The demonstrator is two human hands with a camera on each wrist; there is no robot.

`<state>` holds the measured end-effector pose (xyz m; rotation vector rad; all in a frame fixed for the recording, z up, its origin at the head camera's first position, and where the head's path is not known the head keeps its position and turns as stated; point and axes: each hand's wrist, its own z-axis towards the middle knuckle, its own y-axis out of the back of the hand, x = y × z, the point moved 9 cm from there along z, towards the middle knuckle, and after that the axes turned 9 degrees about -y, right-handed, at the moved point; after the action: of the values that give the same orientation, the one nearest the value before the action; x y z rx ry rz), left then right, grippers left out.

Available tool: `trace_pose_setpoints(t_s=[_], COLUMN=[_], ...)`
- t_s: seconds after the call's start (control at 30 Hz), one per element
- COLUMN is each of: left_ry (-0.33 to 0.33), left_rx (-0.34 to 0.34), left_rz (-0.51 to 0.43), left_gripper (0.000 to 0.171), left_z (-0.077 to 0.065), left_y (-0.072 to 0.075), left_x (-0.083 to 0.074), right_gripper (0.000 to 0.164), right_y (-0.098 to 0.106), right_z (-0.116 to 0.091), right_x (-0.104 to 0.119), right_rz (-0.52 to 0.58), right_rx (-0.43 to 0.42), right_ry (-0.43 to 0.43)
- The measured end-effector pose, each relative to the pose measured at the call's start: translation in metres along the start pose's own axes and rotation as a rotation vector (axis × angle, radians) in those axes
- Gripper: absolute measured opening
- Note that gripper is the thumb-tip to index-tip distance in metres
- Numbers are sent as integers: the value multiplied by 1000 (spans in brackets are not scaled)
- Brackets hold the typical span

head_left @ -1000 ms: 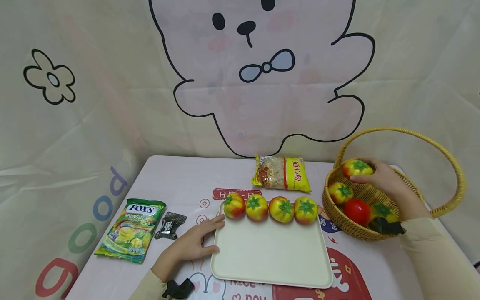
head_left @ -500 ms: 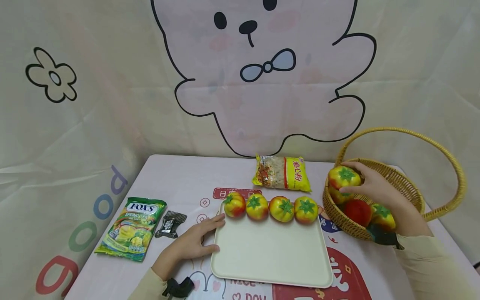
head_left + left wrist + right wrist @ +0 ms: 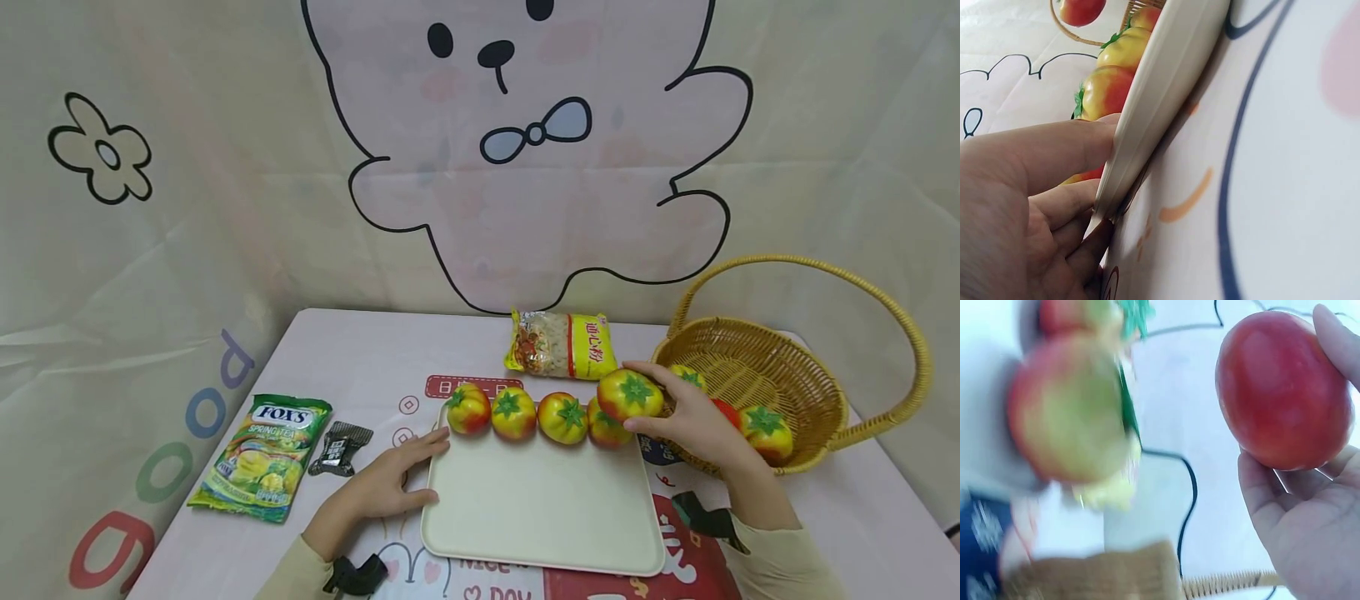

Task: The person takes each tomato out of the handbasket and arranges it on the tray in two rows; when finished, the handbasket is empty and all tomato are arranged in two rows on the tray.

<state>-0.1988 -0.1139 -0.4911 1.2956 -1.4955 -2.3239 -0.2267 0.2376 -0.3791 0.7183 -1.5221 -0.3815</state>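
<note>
My right hand (image 3: 697,421) grips a yellow-red tomato (image 3: 630,394) with a green star-shaped top, held above the far right corner of the cream tray (image 3: 540,508). The right wrist view shows the smooth red underside of this held tomato (image 3: 1282,390) between thumb and fingers. Several similar tomatoes (image 3: 514,415) stand in a row along the tray's far edge; the held one partly covers the rightmost. My left hand (image 3: 382,487) touches the tray's left rim with fingers and thumb extended; the left wrist view shows fingertips against the rim (image 3: 1147,125).
A wicker basket (image 3: 813,408) with a tall handle stands at the right, holding more tomatoes (image 3: 767,433), one of them plain red. Behind the tray lies a yellow pasta bag (image 3: 562,344). A green FOX'S candy bag (image 3: 262,458) and a small black packet (image 3: 341,448) are at the left.
My right hand has carried the tomato left, out of the basket and over to the tray's far right corner. The left hand stays at the tray's rim.
</note>
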Motion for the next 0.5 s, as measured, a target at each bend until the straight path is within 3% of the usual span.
trace_pose_setpoints(t_s=[0.37,0.5], left_ry=[8,12], left_rx=[1,2], left_rz=[-13,-16], left_gripper=[70,70], left_z=[0,0], left_y=[0,-1], left_x=[1,2], right_gripper=[72,72], right_y=[-71,-97], right_z=[1,4], right_x=[24,29], right_rz=[102,113], right_rx=[96,143], right_ry=[111,104])
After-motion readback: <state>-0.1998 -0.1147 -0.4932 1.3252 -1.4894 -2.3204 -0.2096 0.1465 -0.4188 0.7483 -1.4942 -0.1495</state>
